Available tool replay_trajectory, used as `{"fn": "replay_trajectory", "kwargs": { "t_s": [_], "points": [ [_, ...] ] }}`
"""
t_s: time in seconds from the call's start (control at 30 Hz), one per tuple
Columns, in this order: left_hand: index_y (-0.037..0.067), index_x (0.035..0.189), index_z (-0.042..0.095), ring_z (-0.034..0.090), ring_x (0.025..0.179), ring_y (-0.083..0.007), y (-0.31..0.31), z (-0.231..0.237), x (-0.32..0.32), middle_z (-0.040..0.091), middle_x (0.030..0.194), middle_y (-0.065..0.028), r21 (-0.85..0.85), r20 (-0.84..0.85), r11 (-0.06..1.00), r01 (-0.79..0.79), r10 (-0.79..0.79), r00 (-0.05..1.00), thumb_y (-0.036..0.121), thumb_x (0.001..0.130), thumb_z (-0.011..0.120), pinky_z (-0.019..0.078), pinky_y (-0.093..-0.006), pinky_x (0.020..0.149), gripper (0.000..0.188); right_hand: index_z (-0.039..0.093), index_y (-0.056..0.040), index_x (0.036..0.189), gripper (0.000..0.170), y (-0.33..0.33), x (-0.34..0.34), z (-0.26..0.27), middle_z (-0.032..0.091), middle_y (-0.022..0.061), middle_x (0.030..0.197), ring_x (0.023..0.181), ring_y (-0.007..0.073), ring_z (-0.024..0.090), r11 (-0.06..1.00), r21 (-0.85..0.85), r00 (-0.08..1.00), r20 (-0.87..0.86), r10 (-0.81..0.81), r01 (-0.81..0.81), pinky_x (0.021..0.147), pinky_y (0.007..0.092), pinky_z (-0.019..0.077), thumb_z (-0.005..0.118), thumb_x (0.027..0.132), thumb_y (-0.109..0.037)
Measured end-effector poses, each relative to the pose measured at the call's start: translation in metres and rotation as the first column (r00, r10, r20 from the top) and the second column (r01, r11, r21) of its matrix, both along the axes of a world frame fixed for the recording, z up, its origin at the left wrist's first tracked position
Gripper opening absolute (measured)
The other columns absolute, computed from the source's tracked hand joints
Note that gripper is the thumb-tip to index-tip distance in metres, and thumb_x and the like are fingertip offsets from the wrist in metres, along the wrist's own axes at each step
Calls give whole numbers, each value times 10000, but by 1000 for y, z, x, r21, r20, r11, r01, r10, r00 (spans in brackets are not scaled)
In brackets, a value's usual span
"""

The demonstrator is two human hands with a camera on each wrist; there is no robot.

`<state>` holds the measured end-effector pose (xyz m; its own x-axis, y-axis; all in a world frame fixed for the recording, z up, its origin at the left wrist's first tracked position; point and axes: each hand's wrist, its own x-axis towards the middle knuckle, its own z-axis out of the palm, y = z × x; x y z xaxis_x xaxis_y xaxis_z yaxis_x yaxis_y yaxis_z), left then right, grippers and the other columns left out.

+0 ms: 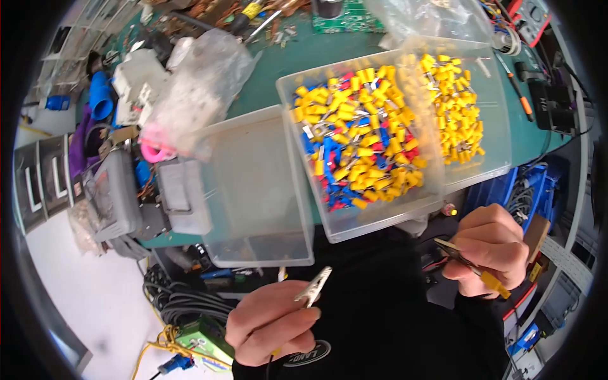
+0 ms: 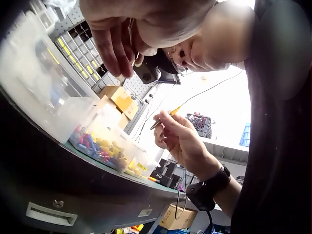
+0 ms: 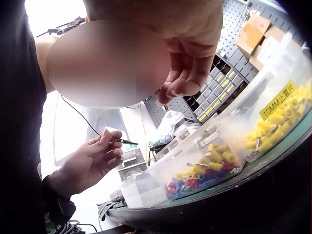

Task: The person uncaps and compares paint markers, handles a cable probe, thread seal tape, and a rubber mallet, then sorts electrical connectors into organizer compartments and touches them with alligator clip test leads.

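Note:
In the head view my left hand (image 1: pixel 269 323) pinches a silver alligator clip (image 1: pixel 315 286), its nose pointing up and to the right. A thin dark cable runs down below this hand. My right hand (image 1: pixel 493 248) pinches another alligator clip (image 1: pixel 451 249) with a yellow sleeve (image 1: pixel 495 284) at its rear end; its nose points up and left. The two clips are well apart, both held in front of the torso. The left wrist view shows the right hand (image 2: pixel 181 139) with its clip raised beyond the bench edge.
A translucent bin (image 1: pixel 329 232) with yellow, blue and red crimp terminals (image 1: pixel 361 139) stands before me. To its right is a bin of yellow terminals (image 1: pixel 455 114), to its left another translucent bin (image 1: pixel 259 256). Plastic bags (image 1: pixel 202 82), a screwdriver (image 1: pixel 518 92) and a circuit board (image 1: pixel 348 18) lie behind.

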<state>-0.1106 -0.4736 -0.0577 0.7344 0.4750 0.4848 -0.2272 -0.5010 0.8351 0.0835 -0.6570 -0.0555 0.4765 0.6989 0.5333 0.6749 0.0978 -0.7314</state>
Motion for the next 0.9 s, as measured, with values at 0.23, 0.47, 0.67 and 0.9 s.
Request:
{"fn": "replay_trajectory", "kwargs": {
  "t_s": [0.23, 0.47, 0.67, 0.9],
  "points": [
    [-57, 946, 698, 707, 836, -276, -14, 5, 9, 634, 977, -179, -358, -51, 933, 47, -70, 996, -8, 833, 691, 603, -296, 701, 123, 618, 18, 960, 325, 31, -24, 0, 637, 93, 743, 603, 239, 594, 987, -13, 981, -108, 159, -161, 502, 306, 487, 791, 725, -127],
    [-52, 922, 680, 716, 744, -268, -25, -5, 16, 671, 935, -201, -408, 70, 911, 62, -36, 997, -116, 665, 779, 612, -293, 655, 284, 603, 62, 1073, 373, 35, -38, 4, 692, 167, 881, 612, 249, 638, 972, -108, 976, -91, 200, -209, 518, 307, 520, 772, 751, -20],
    [-37, 912, 638, 716, 742, -283, -21, -6, 17, 680, 897, -213, -335, 87, 937, 100, -75, 993, -86, 625, 819, 619, -337, 650, 343, 582, 143, 1080, 445, 35, -37, 3, 660, 150, 832, 580, 207, 602, 980, -102, 985, -15, 169, -170, 494, 286, 501, 780, 713, -9],
    [-27, 949, 652, 705, 740, -276, -21, -6, 24, 683, 909, -172, -406, 181, 904, 131, -61, 982, -66, 633, 827, 608, -339, 641, 363, 616, 103, 992, 383, 35, -37, -1, 643, 154, 821, 609, 225, 611, 986, -92, 984, 99, 148, -139, 495, 299, 497, 762, 661, -23]
  ]
}}
